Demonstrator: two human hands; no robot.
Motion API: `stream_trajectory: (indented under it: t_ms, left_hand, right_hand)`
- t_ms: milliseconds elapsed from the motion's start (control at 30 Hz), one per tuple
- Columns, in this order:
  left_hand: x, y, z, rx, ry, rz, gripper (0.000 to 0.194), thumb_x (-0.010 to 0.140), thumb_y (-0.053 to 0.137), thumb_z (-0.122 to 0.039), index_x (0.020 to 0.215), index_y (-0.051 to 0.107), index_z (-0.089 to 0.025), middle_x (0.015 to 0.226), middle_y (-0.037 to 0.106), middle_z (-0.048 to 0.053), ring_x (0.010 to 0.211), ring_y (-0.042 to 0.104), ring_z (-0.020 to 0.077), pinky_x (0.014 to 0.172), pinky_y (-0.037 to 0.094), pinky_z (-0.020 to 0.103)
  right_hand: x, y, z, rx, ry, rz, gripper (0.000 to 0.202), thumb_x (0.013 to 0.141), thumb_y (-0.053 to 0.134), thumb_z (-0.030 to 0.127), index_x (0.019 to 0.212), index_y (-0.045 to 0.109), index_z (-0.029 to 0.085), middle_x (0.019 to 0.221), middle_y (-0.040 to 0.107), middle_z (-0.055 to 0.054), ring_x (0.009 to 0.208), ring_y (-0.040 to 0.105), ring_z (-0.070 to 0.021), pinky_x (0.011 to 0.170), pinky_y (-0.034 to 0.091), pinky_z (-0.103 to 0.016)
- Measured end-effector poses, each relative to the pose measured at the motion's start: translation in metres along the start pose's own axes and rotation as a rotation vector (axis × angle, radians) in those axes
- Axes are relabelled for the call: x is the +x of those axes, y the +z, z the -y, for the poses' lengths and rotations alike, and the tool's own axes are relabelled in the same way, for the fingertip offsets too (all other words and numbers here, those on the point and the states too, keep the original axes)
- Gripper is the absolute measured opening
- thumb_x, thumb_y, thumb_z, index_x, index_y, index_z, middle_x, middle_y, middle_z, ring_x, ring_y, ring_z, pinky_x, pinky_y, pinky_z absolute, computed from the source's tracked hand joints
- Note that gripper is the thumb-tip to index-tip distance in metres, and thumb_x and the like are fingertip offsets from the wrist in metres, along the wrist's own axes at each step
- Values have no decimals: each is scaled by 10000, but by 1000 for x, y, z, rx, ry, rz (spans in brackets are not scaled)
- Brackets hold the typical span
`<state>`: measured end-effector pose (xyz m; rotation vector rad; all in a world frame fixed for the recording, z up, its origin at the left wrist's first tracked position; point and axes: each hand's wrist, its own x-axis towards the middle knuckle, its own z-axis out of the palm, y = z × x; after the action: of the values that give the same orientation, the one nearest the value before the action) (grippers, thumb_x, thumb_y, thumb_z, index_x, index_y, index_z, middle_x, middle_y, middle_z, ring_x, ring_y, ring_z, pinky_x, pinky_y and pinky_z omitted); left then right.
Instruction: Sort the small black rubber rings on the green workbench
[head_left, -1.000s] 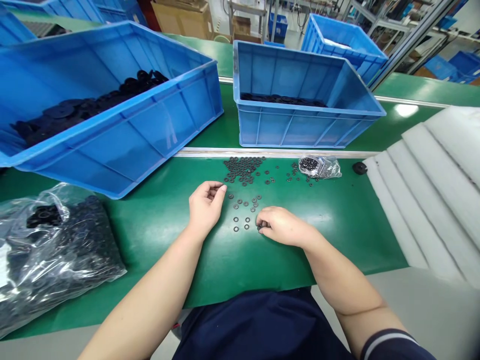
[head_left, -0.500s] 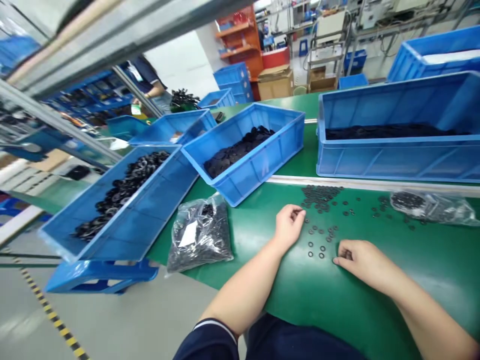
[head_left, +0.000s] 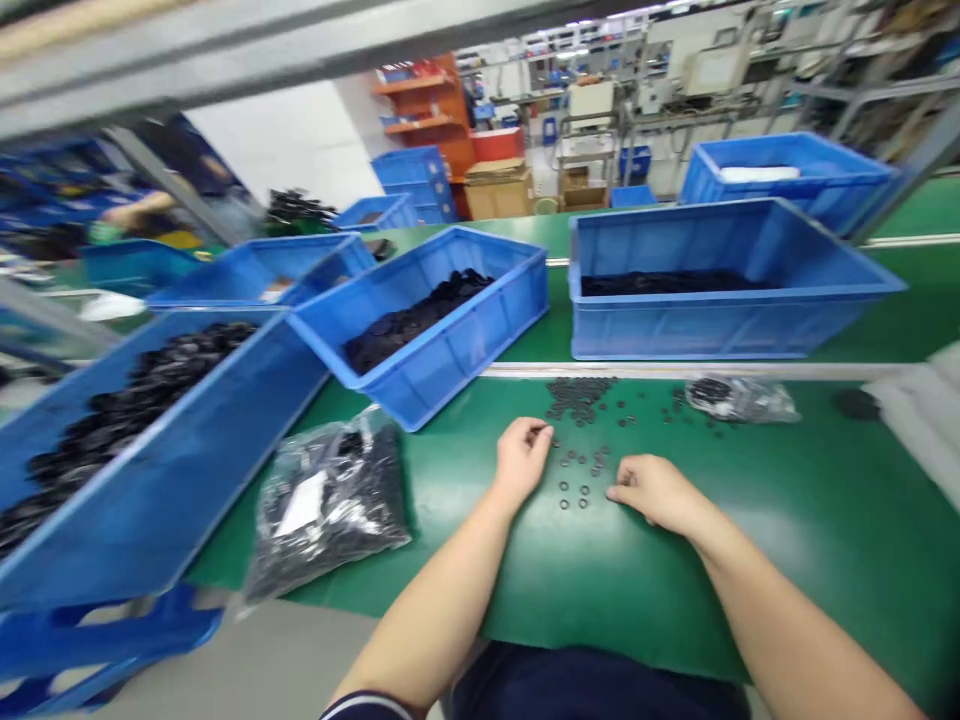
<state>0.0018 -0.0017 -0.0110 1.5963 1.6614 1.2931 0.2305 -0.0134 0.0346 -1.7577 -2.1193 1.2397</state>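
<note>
Small black rings [head_left: 584, 490] lie loose on the green tabletop [head_left: 555, 590] between my two hands, a few of them in rough rows. Behind them is a denser pile of the same dark rings [head_left: 577, 392]. My left hand [head_left: 521, 458] rests at the left of the scattered rings, its fingers curled and thumb close to the forefinger. Across from it, my right hand [head_left: 654, 490] is closed, thumb and fingertips together just right of the nearest rings. Whatever either hand pinches is hidden or too small to make out.
A clear bag of black parts [head_left: 337, 500] lies left of my left arm. Blue bins with dark pieces stand at the left [head_left: 187, 480], middle [head_left: 465, 350] and right [head_left: 690, 330]. A smaller clear bag [head_left: 750, 400] and grey-white material [head_left: 922, 400] lie rightward.
The view has swung to the right, so the bins and hands appear further left. Both hands keep nearly the same place beside the rings.
</note>
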Motion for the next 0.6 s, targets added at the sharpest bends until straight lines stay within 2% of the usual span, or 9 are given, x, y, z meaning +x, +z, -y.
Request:
stream_trajectory:
  t_ms: [200,300,367,400,467,600]
  left_hand:
    - [5,-2,4,29,-40,16,267,832,618,-437,880,692,-185,791,684,35,678,603,152,703,501,299]
    - [6,-2,2,46,-56,22,292,815,619,-461,859,693,-182,760,676,30,644,591,149,676,499,294]
    - [6,-3,0,54,-60,34,299,808,617,-469,850,692,-183,754,677,31,631,585,149,670,499,297]
    - [6,-3,-1,57,-59,40,300,806,617,-472,849,692,-184,758,681,32,629,584,150,670,499,300]
    - [6,-3,-2,61,-54,45,301,806,615,-479,846,691,-190,763,686,34,628,584,153,669,498,306]
    - [7,-4,-2,66,-32,44,288,808,609,-483,830,687,-207,762,688,33,632,586,163,667,500,313]
  right_hand:
    - [15,-7,-23,43,-115,-341,128,874,627,270,787,675,190,714,682,-6,654,611,-144,644,422,-246]
    - [21,-22,-39,-9,-51,-567,149,905,594,268,957,700,176,836,697,-43,761,626,-170,740,457,-277]
    - [23,-33,-49,-97,30,-715,268,903,603,270,1138,668,159,948,688,-82,851,630,-197,813,469,-308]
    - [25,-38,-52,-137,72,-748,332,898,622,289,1201,645,155,999,678,-100,892,629,-212,837,471,-321]
    - [28,-44,-57,-195,134,-734,396,894,650,343,1245,630,162,1070,661,-122,938,627,-232,852,474,-335]
    - [33,-44,-56,-267,144,-667,298,924,613,334,1179,664,190,1094,651,-113,903,630,-222,812,471,-321]
